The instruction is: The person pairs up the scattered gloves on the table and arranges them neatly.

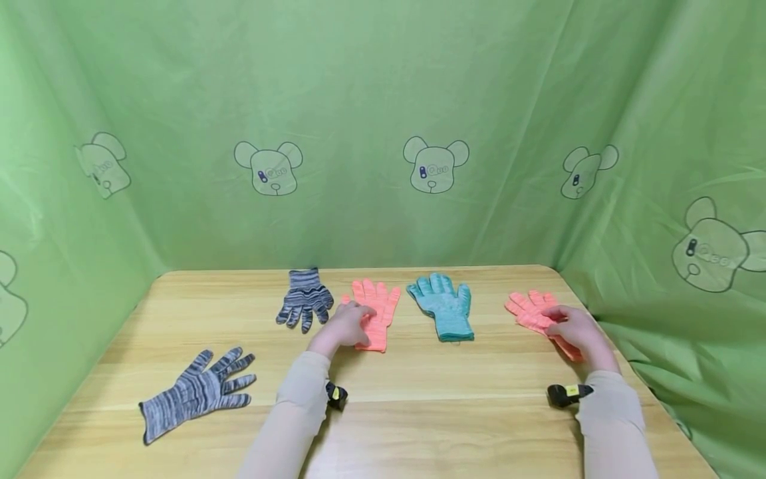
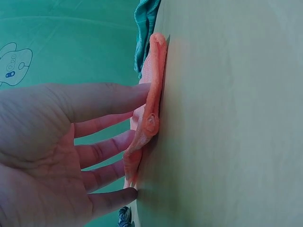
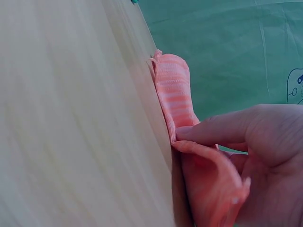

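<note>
In the head view my left hand (image 1: 347, 324) is over a coral knit glove (image 1: 377, 326) lying flat. The left wrist view shows the thumb touching the cuff of this glove (image 2: 155, 80) and the spread fingers resting along its side. At the right, my right hand (image 1: 579, 332) pinches a second coral glove (image 1: 529, 311). Close up, the right thumb presses on that glove (image 3: 175, 94) and its cuff end stands up off the table; the other fingers are mostly hidden behind it.
Between the coral gloves lies a teal glove (image 1: 449, 309). One grey-black striped glove (image 1: 304, 299) lies left of my left hand, another (image 1: 197, 396) at the front left. The wooden table (image 1: 455, 426) is enclosed by green curtains (image 1: 359, 80).
</note>
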`<control>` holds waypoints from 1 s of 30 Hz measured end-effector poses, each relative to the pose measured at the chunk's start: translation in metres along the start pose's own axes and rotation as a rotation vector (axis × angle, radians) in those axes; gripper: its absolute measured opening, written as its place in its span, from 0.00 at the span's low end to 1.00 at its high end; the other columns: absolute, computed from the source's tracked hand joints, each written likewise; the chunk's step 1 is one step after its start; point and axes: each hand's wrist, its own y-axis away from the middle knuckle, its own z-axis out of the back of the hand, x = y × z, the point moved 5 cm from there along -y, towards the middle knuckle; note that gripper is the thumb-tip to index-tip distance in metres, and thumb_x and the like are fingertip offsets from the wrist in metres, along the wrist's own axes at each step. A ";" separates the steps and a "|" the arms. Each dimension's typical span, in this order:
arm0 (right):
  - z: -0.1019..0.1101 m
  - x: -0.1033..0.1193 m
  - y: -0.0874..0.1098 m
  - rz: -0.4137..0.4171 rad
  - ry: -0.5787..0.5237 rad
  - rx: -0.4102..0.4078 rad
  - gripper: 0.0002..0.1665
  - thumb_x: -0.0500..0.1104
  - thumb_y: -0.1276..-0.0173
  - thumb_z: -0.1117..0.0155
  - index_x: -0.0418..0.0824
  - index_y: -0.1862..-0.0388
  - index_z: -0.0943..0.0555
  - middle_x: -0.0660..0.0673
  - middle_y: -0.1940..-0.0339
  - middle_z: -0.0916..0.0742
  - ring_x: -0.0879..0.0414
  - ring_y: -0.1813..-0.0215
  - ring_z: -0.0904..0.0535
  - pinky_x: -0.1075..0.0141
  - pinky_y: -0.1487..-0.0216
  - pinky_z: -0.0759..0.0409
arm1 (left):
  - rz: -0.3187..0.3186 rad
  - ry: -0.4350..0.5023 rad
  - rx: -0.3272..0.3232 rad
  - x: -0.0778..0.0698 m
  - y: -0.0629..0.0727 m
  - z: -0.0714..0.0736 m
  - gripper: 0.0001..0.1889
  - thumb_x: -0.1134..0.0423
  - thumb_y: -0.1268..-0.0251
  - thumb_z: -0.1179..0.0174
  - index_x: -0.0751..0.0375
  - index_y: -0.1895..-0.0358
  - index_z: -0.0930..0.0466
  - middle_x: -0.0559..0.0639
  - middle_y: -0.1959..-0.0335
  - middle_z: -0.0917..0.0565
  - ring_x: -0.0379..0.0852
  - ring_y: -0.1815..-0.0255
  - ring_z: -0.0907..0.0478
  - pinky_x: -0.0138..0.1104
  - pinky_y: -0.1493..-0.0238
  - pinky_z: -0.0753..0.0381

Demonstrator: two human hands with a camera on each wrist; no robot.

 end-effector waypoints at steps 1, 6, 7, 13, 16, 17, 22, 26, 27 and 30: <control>0.000 0.001 0.000 0.002 -0.004 -0.004 0.31 0.35 0.38 0.40 0.26 0.36 0.31 0.23 0.38 0.27 0.33 0.41 0.30 0.51 0.46 0.28 | 0.000 0.000 0.000 0.000 0.000 0.000 0.36 0.68 0.56 0.29 0.54 0.36 0.25 0.59 0.35 0.28 0.60 0.34 0.35 0.49 0.38 0.27; -0.001 0.001 -0.001 0.008 -0.017 -0.030 0.28 0.34 0.37 0.41 0.26 0.38 0.29 0.23 0.38 0.27 0.34 0.41 0.31 0.48 0.44 0.30 | -0.006 -0.002 -0.004 0.000 0.001 -0.001 0.36 0.68 0.56 0.29 0.54 0.36 0.25 0.59 0.35 0.28 0.61 0.33 0.35 0.50 0.37 0.28; -0.001 0.002 -0.001 0.010 -0.017 -0.034 0.28 0.34 0.37 0.42 0.26 0.38 0.29 0.23 0.38 0.26 0.34 0.41 0.31 0.48 0.45 0.30 | -0.007 -0.001 -0.004 0.000 0.001 -0.001 0.36 0.68 0.56 0.29 0.54 0.36 0.25 0.59 0.35 0.28 0.61 0.34 0.35 0.50 0.37 0.28; 0.001 0.003 0.000 -0.004 -0.032 -0.035 0.27 0.36 0.35 0.43 0.28 0.37 0.29 0.24 0.37 0.28 0.33 0.40 0.32 0.46 0.44 0.31 | -0.008 0.005 0.001 0.001 0.001 -0.002 0.36 0.68 0.57 0.29 0.55 0.36 0.26 0.60 0.36 0.28 0.60 0.36 0.34 0.50 0.39 0.27; 0.003 0.006 0.001 -0.007 -0.043 -0.041 0.26 0.36 0.34 0.44 0.29 0.37 0.29 0.25 0.37 0.27 0.34 0.40 0.32 0.49 0.46 0.30 | -0.005 0.010 0.004 0.001 0.001 -0.002 0.36 0.68 0.56 0.29 0.55 0.36 0.26 0.60 0.35 0.28 0.61 0.35 0.34 0.51 0.37 0.28; 0.004 0.007 0.001 -0.001 -0.046 -0.050 0.26 0.36 0.34 0.44 0.29 0.37 0.29 0.25 0.38 0.27 0.34 0.41 0.31 0.51 0.47 0.29 | -0.004 0.010 0.006 0.000 0.001 -0.002 0.36 0.68 0.55 0.29 0.55 0.36 0.26 0.60 0.34 0.29 0.61 0.34 0.35 0.51 0.37 0.28; 0.010 0.014 0.002 0.043 -0.038 -0.108 0.26 0.36 0.35 0.42 0.29 0.38 0.27 0.26 0.40 0.24 0.37 0.44 0.28 0.64 0.55 0.29 | -0.003 0.007 0.006 0.000 0.000 -0.001 0.36 0.67 0.55 0.29 0.54 0.36 0.26 0.60 0.33 0.30 0.62 0.33 0.36 0.52 0.36 0.28; 0.013 0.019 0.004 0.057 -0.036 -0.127 0.25 0.36 0.34 0.41 0.31 0.38 0.27 0.27 0.41 0.22 0.42 0.46 0.27 0.71 0.59 0.28 | -0.005 -0.001 0.004 0.000 0.000 -0.001 0.36 0.67 0.55 0.29 0.54 0.36 0.26 0.60 0.33 0.29 0.62 0.33 0.36 0.52 0.36 0.28; 0.013 0.020 0.004 0.059 -0.037 -0.128 0.25 0.36 0.34 0.42 0.31 0.38 0.27 0.27 0.42 0.22 0.42 0.46 0.27 0.72 0.59 0.28 | -0.006 -0.002 0.003 0.000 0.000 -0.001 0.36 0.68 0.55 0.29 0.54 0.36 0.26 0.60 0.33 0.29 0.62 0.33 0.36 0.52 0.36 0.28; 0.015 0.025 0.005 0.062 -0.044 -0.122 0.26 0.37 0.34 0.42 0.31 0.38 0.27 0.27 0.41 0.22 0.42 0.46 0.27 0.70 0.58 0.29 | -0.007 -0.005 0.002 0.001 0.001 -0.001 0.36 0.68 0.55 0.29 0.54 0.36 0.26 0.60 0.34 0.29 0.62 0.33 0.36 0.52 0.36 0.28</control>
